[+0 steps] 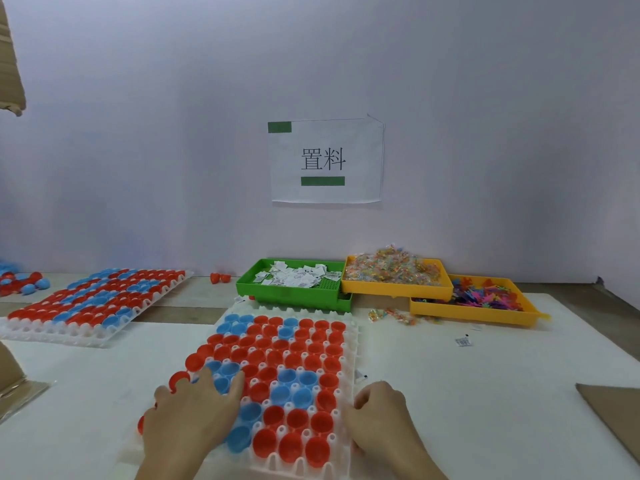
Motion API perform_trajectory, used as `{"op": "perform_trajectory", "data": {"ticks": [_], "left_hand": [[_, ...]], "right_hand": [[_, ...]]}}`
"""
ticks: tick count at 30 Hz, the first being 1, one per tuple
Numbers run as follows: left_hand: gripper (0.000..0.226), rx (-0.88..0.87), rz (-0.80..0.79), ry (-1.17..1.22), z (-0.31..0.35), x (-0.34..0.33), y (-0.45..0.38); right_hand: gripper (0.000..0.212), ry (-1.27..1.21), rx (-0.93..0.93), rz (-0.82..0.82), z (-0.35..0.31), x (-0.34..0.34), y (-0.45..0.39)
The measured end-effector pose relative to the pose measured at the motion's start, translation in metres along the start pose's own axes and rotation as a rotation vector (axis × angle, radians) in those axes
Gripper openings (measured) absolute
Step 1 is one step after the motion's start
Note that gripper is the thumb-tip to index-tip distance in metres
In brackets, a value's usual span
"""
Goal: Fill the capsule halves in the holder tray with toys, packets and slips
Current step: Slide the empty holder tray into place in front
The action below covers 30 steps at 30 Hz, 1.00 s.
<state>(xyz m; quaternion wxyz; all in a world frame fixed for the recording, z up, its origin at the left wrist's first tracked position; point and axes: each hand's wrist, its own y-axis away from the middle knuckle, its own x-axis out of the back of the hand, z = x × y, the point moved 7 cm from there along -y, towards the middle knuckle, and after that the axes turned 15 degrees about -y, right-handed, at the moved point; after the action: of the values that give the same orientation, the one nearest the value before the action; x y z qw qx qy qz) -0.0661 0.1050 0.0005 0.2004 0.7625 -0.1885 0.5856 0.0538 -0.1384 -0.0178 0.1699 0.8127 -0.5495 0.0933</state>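
White holder tray (351,344) sits at the worktop's near edge, its red and blue capsule halves (273,368) apparently unfilled. Her left hand (188,420) lies flat across the near-left cups, fingers straight; the right hand (382,415) curls over the tray's right rim. Best to square it firmly first. Slips in the green tray (249,284) and both yellow trays (398,289) wait along the far edge

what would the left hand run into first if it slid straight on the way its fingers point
Probably the red and blue capsule halves further up the holder tray: the left hand already lies flat on the tray, fingers pointing away and slightly right. Past them, roughly in line, stands the green tray.
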Motion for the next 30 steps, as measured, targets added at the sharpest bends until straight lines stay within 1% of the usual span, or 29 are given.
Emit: {"op": "perform_trajectory", "data": {"ticks": [4,6,10,15,20,23,26,28,30], "left_hand": [[0.081,-0.094,-0.01,-0.039,0.027,0.009,0.027],[0.08,-0.139,0.0,-0.036,0.041,0.015,0.041],[0.076,-0.221,0.033,-0.005,0.065,0.026,0.065],[0.068,-0.325,0.075,0.088,0.09,0.039,0.087],[0.063,-0.414,0.091,0.203,0.102,0.046,0.094],[0.058,-0.412,0.093,0.278,0.103,0.052,0.094],[0.054,-0.361,0.133,0.341,0.098,0.056,0.088],[0.055,-0.327,0.142,0.379,0.094,0.054,0.08],[0.06,-0.315,0.136,0.38,0.092,0.047,0.07]], "right_hand": [[0.028,0.019,-0.056,0.022,0.013,0.038,0.006],[0.028,0.048,-0.055,0.048,0.02,0.059,0.011],[0.022,0.097,-0.057,0.108,0.031,0.099,0.018],[0.022,0.127,-0.085,0.156,0.045,0.143,0.021],[0.016,0.156,-0.134,0.138,0.056,0.171,0.021],[0.013,0.163,-0.144,0.142,0.059,0.178,0.02],[0.012,0.17,-0.142,0.126,0.062,0.179,0.018],[0.015,0.199,-0.151,0.078,0.063,0.178,0.017],[0.026,0.226,-0.146,0.057,0.06,0.179,0.016]]}}
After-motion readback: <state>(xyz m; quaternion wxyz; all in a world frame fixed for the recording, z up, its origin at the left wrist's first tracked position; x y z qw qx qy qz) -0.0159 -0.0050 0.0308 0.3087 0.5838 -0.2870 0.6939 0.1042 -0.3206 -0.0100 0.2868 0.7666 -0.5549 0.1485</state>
